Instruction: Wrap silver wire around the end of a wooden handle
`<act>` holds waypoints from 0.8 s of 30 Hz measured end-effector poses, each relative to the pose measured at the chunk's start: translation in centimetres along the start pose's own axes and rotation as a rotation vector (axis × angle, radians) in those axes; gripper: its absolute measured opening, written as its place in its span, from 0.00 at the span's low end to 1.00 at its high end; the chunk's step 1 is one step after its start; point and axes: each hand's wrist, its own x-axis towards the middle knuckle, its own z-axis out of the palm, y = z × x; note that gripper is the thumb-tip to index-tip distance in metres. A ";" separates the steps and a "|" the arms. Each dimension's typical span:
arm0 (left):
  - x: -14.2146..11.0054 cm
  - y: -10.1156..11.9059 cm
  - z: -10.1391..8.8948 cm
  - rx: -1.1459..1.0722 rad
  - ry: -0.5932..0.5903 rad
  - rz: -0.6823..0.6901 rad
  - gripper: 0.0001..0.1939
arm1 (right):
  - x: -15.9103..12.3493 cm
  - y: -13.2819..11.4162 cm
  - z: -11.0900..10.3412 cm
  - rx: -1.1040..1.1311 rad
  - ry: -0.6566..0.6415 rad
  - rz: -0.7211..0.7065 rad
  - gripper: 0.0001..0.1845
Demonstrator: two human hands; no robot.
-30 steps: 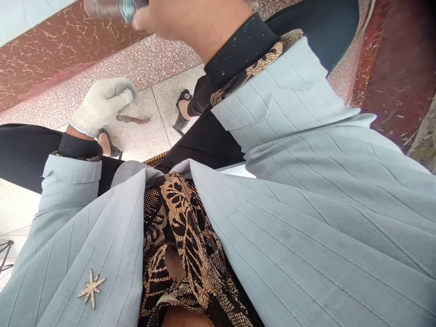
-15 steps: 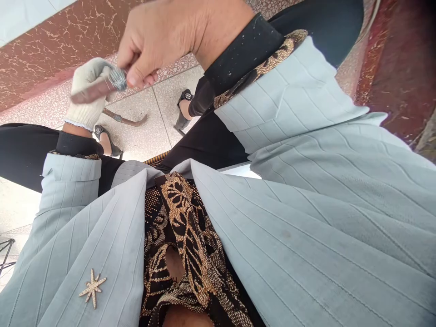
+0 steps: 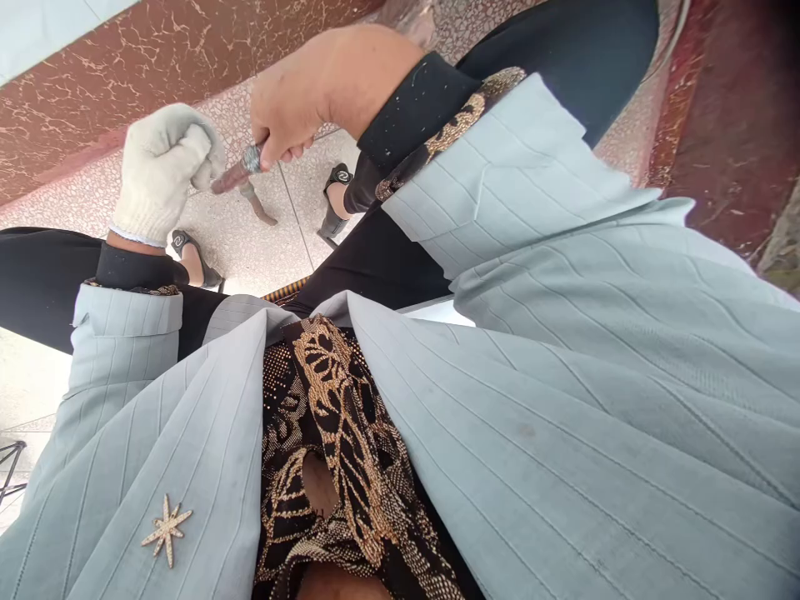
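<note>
My left hand [image 3: 162, 171] wears a white knit glove and is closed into a fist. What lies inside its fingers, if anything, is hidden. Just to its right, my bare right hand [image 3: 293, 112] grips the end of a reddish-brown rod [image 3: 230, 178]. Grey wire-like wrapping [image 3: 252, 158] circles the rod close to my fingers. The rod's far end points at the glove, and I cannot tell whether they touch. Below the rod shows a curved brown piece [image 3: 261, 208] with a grey band near its upper end; whether the two are joined is unclear.
Below the hands, my dark shoes [image 3: 336, 196] stand on a speckled tiled floor [image 3: 256, 254]. A red-brown veined border [image 3: 81, 117] runs along the upper left. Thin dark metal legs [image 3: 11, 462] show at the left edge, and a dark red surface [image 3: 731, 125] at the right.
My right hand has moved down and slightly right, drawing the rod away from across the glove. The band on the curved piece has shifted right. My left hand has barely moved.
</note>
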 end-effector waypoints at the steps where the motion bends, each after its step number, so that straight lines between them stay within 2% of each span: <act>1: 0.3 0.0 0.1 -0.021 0.041 -0.001 0.05 | -0.4 -0.8 0.0 -0.102 -0.035 0.071 0.19; 4: 1.0 -0.3 0.2 -0.064 0.128 -0.002 0.05 | -1.7 -2.6 -0.3 -0.143 -0.126 0.037 0.13; 8: 1.2 -0.5 0.1 -0.094 0.167 -0.015 0.07 | -2.4 -2.9 -0.8 -0.143 -0.122 -0.002 0.15; 10: 1.0 -0.5 -0.1 -0.134 0.140 -0.028 0.08 | -2.3 -2.8 -0.8 -0.199 -0.052 0.060 0.16; 12: 0.7 -0.6 -0.3 -0.130 0.067 -0.027 0.07 | -2.0 -2.7 -0.7 -0.286 0.065 0.190 0.18; 14: 0.5 -0.9 -0.6 -0.039 -0.003 -0.027 0.07 | -1.7 -2.6 -0.8 -0.347 0.069 0.264 0.21; 15: 0.6 -1.1 -0.8 0.014 -0.008 -0.030 0.07 | -1.7 -2.5 -0.8 -0.342 0.008 0.249 0.20; 17: 0.8 -1.4 -1.1 0.098 0.031 -0.040 0.08 | -1.8 -2.1 -1.0 -0.255 -0.154 0.116 0.17; 18: 1.1 -1.6 -1.3 0.126 0.047 -0.044 0.09 | -2.0 -1.9 -1.1 -0.183 -0.192 0.011 0.16; 19: 1.3 -1.9 -1.5 0.147 0.052 -0.048 0.10 | -2.2 -1.8 -1.2 -0.097 -0.173 -0.110 0.16; 20: 1.5 -2.2 -1.6 0.155 0.057 -0.054 0.10 | -2.4 -1.6 -1.3 0.001 -0.097 -0.224 0.16; 22: 1.7 -3.0 -1.7 0.144 0.041 -0.079 0.12 | -2.4 -1.3 -1.3 0.256 0.178 -0.362 0.18; 24: 1.7 -4.0 -1.4 0.116 -0.005 -0.119 0.15 | -2.0 -0.7 -1.3 0.539 0.455 -0.322 0.21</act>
